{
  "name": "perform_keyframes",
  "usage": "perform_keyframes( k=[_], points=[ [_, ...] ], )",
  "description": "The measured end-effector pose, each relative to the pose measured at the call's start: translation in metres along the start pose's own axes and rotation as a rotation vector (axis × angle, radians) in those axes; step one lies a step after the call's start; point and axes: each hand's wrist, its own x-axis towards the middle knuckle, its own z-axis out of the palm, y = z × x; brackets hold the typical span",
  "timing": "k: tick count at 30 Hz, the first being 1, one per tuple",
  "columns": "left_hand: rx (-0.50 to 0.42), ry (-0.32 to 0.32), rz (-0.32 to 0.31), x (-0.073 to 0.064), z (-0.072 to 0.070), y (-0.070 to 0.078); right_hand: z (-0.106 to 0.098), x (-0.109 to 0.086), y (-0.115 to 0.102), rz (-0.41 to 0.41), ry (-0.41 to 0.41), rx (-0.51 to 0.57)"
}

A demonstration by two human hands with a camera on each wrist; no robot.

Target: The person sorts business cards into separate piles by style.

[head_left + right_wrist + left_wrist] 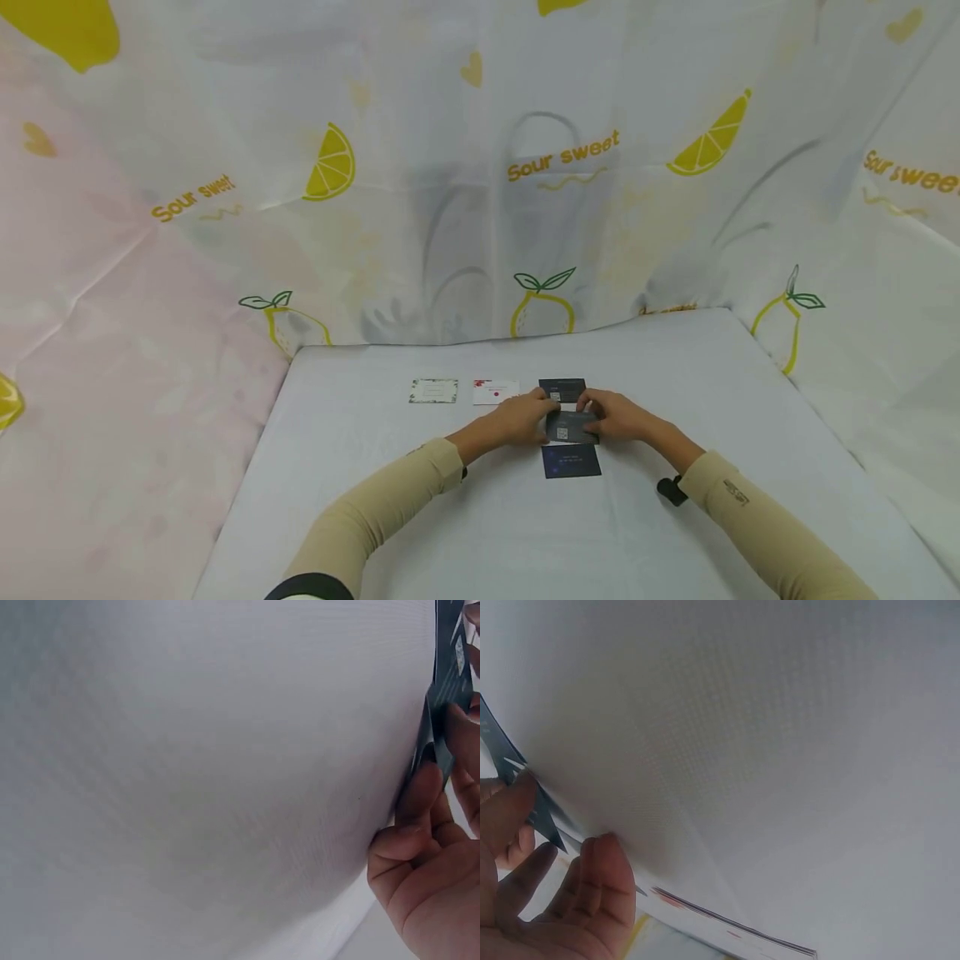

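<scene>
Both hands hold a dark grey card with a small white square code, one hand at each side. My left hand pinches its left edge between thumb and fingers. On the opposite edge, my right hand grips the card, thumb at the near side. In the left wrist view the card looks tilted up from the white surface; the right wrist view shows the card edge-on. Just beyond lies a black card, and a dark blue card lies on the near side.
Left of the black card are a white card with red marks and a white card with a green leafy border. All rest on a white-covered table. A lemon-print cloth stands behind and at both sides.
</scene>
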Motion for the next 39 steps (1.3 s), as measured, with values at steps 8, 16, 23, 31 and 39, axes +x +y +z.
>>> perform_keyframes(
  k=[8, 16, 23, 31, 39],
  points=[
    [0.002, -0.011, 0.012, -0.003, -0.001, 0.003, 0.000, 0.000, 0.004, -0.003, -0.008, 0.097],
    [0.023, 0.052, 0.044, -0.001, -0.003, 0.002, -0.003, 0.000, 0.008, 0.051, 0.019, 0.238],
    [0.003, 0.103, 0.076, -0.001, -0.008, -0.006, -0.008, -0.002, 0.006, 0.072, 0.061, 0.308],
    [-0.081, 0.120, -0.012, 0.008, -0.011, -0.016, -0.004, -0.002, 0.000, -0.106, 0.257, 0.000],
    [-0.127, 0.147, -0.010, 0.018, -0.017, -0.018, -0.006, 0.004, -0.001, -0.094, 0.304, -0.106]
  ],
)
